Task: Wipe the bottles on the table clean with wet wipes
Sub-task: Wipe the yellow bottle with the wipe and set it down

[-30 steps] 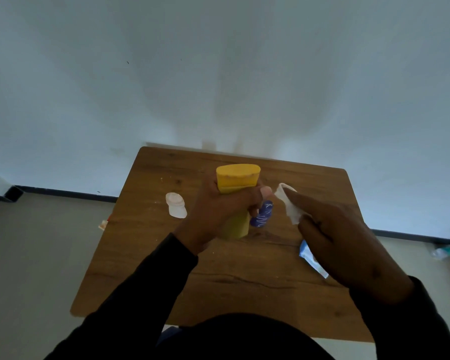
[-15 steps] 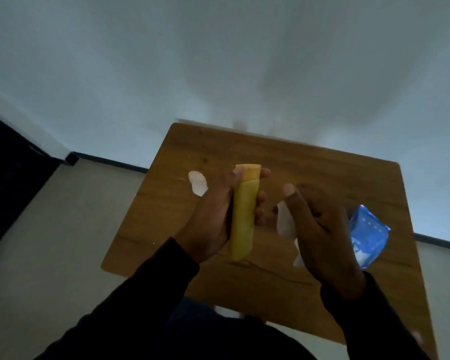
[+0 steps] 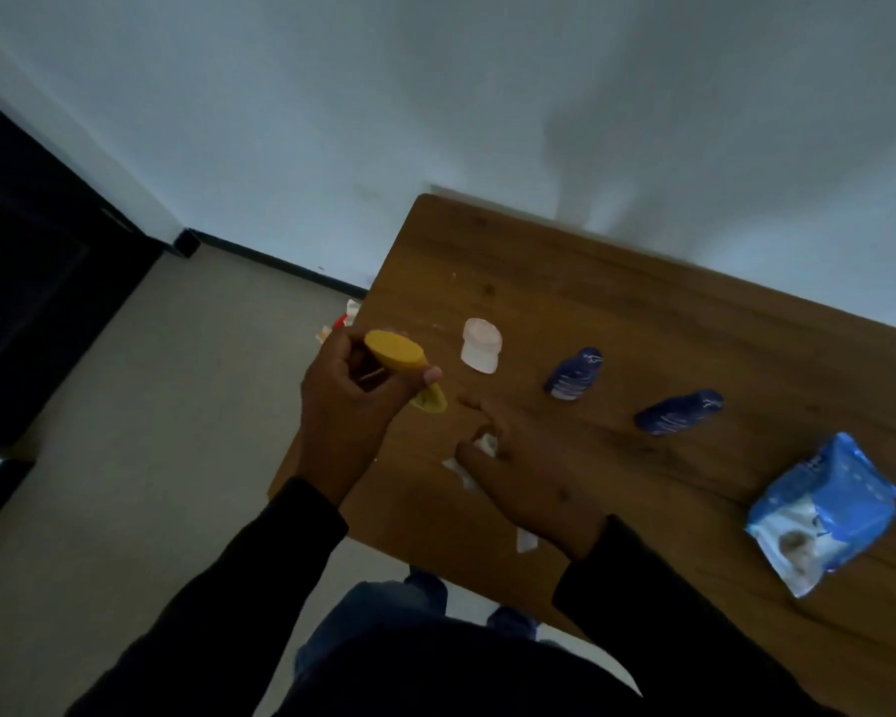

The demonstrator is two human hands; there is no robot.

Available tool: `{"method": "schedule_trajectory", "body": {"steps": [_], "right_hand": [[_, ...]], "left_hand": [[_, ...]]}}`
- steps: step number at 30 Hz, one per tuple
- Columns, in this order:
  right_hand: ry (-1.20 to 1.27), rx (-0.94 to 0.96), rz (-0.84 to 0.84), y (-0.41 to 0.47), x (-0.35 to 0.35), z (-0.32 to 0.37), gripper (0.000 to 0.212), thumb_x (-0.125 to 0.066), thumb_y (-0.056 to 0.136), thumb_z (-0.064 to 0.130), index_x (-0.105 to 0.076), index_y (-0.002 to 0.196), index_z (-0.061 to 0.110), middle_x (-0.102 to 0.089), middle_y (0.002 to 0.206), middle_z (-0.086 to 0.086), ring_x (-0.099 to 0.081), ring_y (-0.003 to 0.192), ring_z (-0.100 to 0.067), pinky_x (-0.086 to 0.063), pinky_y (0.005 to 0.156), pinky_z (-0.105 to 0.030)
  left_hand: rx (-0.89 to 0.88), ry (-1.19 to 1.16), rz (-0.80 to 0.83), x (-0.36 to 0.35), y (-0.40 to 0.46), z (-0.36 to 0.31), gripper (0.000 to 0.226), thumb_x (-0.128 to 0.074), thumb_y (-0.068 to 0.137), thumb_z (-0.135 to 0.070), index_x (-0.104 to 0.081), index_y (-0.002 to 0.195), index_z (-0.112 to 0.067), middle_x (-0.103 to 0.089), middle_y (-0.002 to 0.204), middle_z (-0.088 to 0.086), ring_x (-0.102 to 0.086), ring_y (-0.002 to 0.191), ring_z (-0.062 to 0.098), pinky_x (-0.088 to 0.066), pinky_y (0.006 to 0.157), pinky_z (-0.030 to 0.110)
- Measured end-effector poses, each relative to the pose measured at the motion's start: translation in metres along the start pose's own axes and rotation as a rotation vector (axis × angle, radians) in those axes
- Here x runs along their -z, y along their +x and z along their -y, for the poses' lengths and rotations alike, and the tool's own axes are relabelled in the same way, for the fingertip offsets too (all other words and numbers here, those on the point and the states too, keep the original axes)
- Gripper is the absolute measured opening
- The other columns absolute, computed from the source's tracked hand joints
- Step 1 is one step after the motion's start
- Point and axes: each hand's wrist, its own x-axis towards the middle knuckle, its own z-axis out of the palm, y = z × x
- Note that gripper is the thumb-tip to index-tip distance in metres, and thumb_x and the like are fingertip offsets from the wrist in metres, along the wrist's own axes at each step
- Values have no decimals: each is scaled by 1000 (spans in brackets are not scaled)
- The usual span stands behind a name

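My left hand (image 3: 350, 406) grips a yellow bottle (image 3: 397, 351) above the left edge of the wooden table (image 3: 642, 354). The bottle is mostly hidden in the fist; its flat end and its lower tip stick out. My right hand (image 3: 528, 473) lies low over the table with a white wet wipe (image 3: 487, 445) bunched under its fingers. A small white bottle (image 3: 481, 345) stands beyond the hands. Two dark blue bottles (image 3: 574, 374) (image 3: 678, 412) lie on their sides to the right.
A blue and white wet-wipe pack (image 3: 823, 509) lies near the table's right front. A white scrap (image 3: 526, 540) pokes out under my right wrist. Litter (image 3: 340, 320) lies on the floor by the table's left corner. A dark door is far left.
The view swung left. My left hand carried the yellow bottle leftward to the table's edge and tilted it. My right hand dropped to the table with the wipe.
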Motion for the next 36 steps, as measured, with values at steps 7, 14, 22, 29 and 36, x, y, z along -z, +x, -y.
{"method": "schedule_trajectory", "body": {"steps": [7, 14, 22, 29, 36], "right_hand": [[7, -48, 11, 96, -45, 5, 51, -61, 97, 21, -38, 143, 28, -63, 79, 10, -58, 66, 2, -45, 61, -4], [-42, -144, -31, 162, -73, -11, 27, -60, 91, 7, -60, 109, -13, -70, 100, -27, -67, 89, -39, -53, 82, -51], [-9, -223, -75, 194, -90, -16, 65, -61, 90, 14, -35, 149, 21, -68, 95, 3, -67, 79, -19, -54, 63, -27], [71, -274, -157, 204, -102, -17, 58, -65, 90, 13, -40, 142, 19, -71, 95, -12, -71, 82, -28, -62, 72, -43], [84, -287, -192, 211, -108, -22, 53, -68, 87, 12, -45, 135, 16, -71, 95, -10, -71, 81, -25, -62, 70, -40]], "left_hand": [[-53, 81, -141, 0, 78, 63, 62, -85, 73, -42, -62, 124, -17, -70, 116, -2, -67, 104, 13, -56, 84, 18], [9, 103, -72, -19, 133, 114, 63, -83, 77, -37, -58, 131, -15, -66, 125, 2, -61, 112, 15, -50, 88, 19], [32, 88, -56, -31, 154, 139, 64, -85, 73, -37, -59, 128, -19, -64, 117, -6, -59, 108, 12, -51, 90, 24], [17, 123, -50, -36, 159, 140, 65, -84, 71, -44, -59, 125, -20, -58, 113, -12, -55, 104, 8, -46, 82, 22], [0, 159, -35, -32, 162, 141, 63, -85, 69, -46, -61, 121, -19, -58, 109, -13, -56, 99, 9, -46, 78, 22]]}}
